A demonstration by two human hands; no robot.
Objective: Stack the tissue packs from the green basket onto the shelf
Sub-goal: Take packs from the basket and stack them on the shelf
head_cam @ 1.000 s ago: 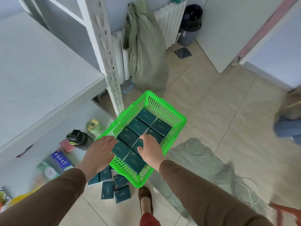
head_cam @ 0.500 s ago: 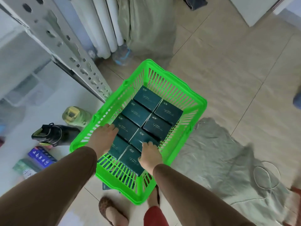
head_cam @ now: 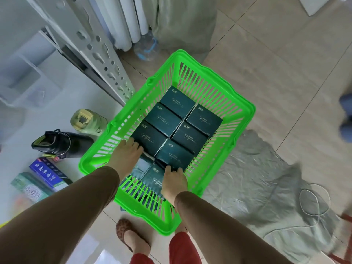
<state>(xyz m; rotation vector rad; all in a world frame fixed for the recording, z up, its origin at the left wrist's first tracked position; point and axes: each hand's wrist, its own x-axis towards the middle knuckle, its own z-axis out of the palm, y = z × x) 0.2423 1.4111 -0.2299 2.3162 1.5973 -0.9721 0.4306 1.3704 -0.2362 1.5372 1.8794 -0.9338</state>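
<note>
Green basket (head_cam: 236, 103): I count seven tissue packs (head_cam: 172, 119) unshelved; my left hand (head_cam: 126, 155) and right hand (head_cam: 174, 181) each grasp a near one.

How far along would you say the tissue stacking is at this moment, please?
Early. No pack shows on the shelf. Both hands are in the green basket: the left hand and right hand rest on the nearest tissue packs. At least six more packs are left.
</note>
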